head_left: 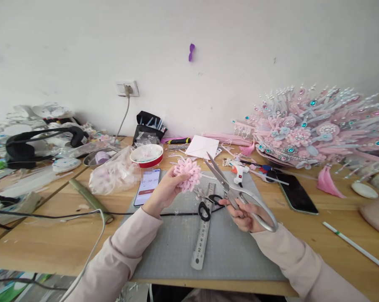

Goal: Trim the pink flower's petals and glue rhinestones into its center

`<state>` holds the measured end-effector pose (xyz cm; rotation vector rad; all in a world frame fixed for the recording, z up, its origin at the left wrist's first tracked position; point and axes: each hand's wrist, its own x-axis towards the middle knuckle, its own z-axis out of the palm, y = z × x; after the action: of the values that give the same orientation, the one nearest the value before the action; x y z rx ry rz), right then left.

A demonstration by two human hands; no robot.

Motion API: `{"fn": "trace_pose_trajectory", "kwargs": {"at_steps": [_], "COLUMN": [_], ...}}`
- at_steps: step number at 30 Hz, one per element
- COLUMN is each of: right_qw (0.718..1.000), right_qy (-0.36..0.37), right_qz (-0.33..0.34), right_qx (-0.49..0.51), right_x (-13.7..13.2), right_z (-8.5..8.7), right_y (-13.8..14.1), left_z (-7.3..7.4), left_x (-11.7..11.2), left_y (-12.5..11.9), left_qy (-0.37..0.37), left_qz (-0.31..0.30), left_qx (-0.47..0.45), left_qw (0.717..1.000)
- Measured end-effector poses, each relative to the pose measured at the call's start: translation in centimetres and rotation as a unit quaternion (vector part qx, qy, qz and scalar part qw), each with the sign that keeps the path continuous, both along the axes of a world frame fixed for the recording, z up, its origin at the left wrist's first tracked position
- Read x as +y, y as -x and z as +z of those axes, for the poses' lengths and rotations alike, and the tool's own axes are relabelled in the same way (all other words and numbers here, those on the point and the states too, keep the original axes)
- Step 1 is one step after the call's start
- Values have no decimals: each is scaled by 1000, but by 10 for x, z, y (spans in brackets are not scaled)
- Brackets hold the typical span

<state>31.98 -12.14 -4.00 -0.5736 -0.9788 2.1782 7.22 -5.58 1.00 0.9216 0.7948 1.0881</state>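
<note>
My left hand (165, 189) pinches a fluffy pink flower (189, 174) with many looped petals, held up above the grey cutting mat (164, 251). In my right hand (244, 214) is a large pair of silver scissors (232, 191), its blades parted a little and pointing up and to the left. The blade tips are apart from the flower, to its right. Below and between my hands, a small pair of black-handled scissors (204, 211) lies across a steel ruler (202, 239) on the mat.
A pink, beaded headdress (299, 130) stands at the back right. A dark phone (298, 193), a white glue gun (240, 174) and a red-rimmed bowl (147, 161) surround the mat. A lit phone (147, 188) shows a timer. A black cable (173, 214) crosses the mat.
</note>
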Motion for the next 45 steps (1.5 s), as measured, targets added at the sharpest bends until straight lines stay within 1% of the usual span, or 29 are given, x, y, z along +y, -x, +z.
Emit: {"fn": "trace_pose_trajectory", "kwargs": {"at_steps": [4, 9, 13, 16, 18, 19, 20, 21, 22, 23, 24, 25, 26, 27, 28, 29, 31, 36, 40, 45], "right_qw": [1000, 999, 999, 995, 987, 977, 960, 933, 894, 843, 785, 726, 673, 633, 606, 590, 578, 558, 552, 532], "right_qy": [3, -12, -31, -64, -98, -124, -157, -196, -241, -286, -324, -355, -379, -398, -413, -424, -439, -433, -433, -427], "right_qz": [9, 27, 25, 9, -23, -52, -93, -140, -190, -236, -276, -306, -324, -333, -338, -338, -328, -306, -297, -283], "right_qx": [-4, -15, -37, -74, -126, -166, -213, -268, -326, -389, -450, -503, -546, -575, -590, -597, -605, -638, -648, -674], "right_x": [1, 2, 3, 1, -1, -3, -5, -8, -10, -13, -15, -17, -19, -20, -20, -20, -20, -18, -18, -17], "right_z": [-3, -6, -8, -10, -11, -11, -10, -8, -6, -5, -3, -3, -3, -4, -5, -7, -10, -9, -6, -5], "right_y": [1, 2, 3, 5, 9, 11, 13, 16, 19, 22, 24, 26, 27, 28, 28, 29, 28, 26, 25, 26], "left_z": [-4, -3, -1, -1, -2, -3, -4, -5, -6, -7, -7, -8, -8, -8, -7, -7, -5, -4, -6, -6], "left_x": [0, 1, 2, 3, 3, 2, 2, 2, 1, 0, 0, -1, -2, -4, -5, -7, -10, -14, -15, -16], "left_y": [0, 0, 2, 3, 2, 1, 0, -2, -4, -6, -8, -9, -11, -12, -13, -14, -16, -17, -18, -19], "left_qy": [-23, -33, -31, -40, -49, -49, -46, -44, -43, -45, -50, -58, -66, -70, -72, -71, -66, -69, -64, -61], "left_qz": [-2, 46, 61, 72, 79, 79, 76, 73, 70, 69, 72, 76, 80, 83, 84, 85, 88, 85, 88, 93], "left_qx": [12, 25, 19, 10, -7, -18, -30, -39, -46, -52, -57, -63, -68, -72, -75, -78, -82, -82, -84, -84], "left_qw": [1000, 998, 997, 997, 996, 996, 996, 996, 996, 995, 994, 993, 992, 991, 991, 991, 991, 991, 991, 990]}}
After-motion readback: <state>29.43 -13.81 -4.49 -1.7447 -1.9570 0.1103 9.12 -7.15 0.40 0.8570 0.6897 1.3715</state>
